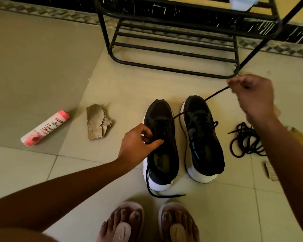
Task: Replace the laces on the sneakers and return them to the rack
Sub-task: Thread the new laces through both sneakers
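Tiled floor (112, 81) under everything.

Black metal shoe rack (173, 69) stands beyond both hands, its lower bars bare; its near corner is just past my right hand.

Two black, white-soled sneakers stand side by side between my hands, toes toward the rack, close but apart. Left sneaker (162, 159) is under my left hand; right sneaker (202, 137) sits below and inward of my right hand.

Left hand (138, 145): fingers and thumb curled, pinching the left sneaker at its eyelet rows. I cannot tell whether lace is in the pinch too.

Right hand (254, 96): raised, fingertips clamped on a dark lace (215, 93). The lace runs taut from that hand, across the right sneaker's toe, down into the left sneaker's eyelets. Another lace end trails off the left sneaker's heel onto the floor.

My feet (122, 222), in sandals, are nearer me than both hands.

Tangle of spare laces (247, 140) lies on the floor beside my right forearm.

Pink bottle (45, 128) lies on its side, well out past my left hand.

Torn cardboard scrap (98, 122) lies between that bottle and my left hand.
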The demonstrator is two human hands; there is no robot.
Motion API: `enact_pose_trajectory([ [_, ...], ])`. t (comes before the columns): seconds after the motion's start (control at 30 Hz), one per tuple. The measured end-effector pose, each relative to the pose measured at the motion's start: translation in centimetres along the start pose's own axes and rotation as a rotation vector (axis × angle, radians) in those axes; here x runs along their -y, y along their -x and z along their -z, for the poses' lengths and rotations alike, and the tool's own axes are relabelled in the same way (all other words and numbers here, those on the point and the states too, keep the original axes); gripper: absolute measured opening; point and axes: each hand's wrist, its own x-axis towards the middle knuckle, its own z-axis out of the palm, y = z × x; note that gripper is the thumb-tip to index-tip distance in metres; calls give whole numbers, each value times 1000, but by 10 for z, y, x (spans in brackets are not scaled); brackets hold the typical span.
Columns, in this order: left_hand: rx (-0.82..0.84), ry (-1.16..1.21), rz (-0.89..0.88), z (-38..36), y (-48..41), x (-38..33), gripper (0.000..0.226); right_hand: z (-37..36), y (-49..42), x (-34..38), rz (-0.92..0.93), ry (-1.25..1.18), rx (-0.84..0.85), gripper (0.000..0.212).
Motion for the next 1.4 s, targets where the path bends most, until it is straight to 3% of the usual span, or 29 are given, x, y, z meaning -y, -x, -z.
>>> enact_pose_trajectory([
  [0.17, 9, -3, -8, 1, 0, -2, 35, 13, -12, 5, -427, -725, -133, 23],
  [0.33, 30, -35, -39, 2, -2, -4, 32, 20, -19, 2, -518, -1119, -321, 33],
  [0.5, 36, -84, -62, 0, -4, -8, 26, 17, -16, 0, -478, -1000, -255, 24],
  [0.6, 27, -110, -137, -1, -1, -10, 25, 11, -10, 4, -485, -895, -94, 26],
  [0.73, -28, -190, -291, -4, 5, -15, 12, -5, 4, 8, -470, -958, 154, 35],
  [0.87, -40, -387, -301, -8, 9, -20, 22, -26, 31, 11, -577, -991, 345, 29],
  [1.0, 40, -555, -253, -10, 7, -28, 36, -51, 58, 3, -691, -916, 449, 15],
  [1.07, 71, -580, -202, -14, 7, -30, 39, -59, 68, -3, -622, -711, 474, 14],
  [1.13, 79, -540, -141, -19, 7, -31, 40, -63, 75, -9, -504, -534, 480, 15],
  [1.4, 18, -274, 62, -30, 3, -31, 33, -68, 91, -19, -317, -396, 479, 16],
])
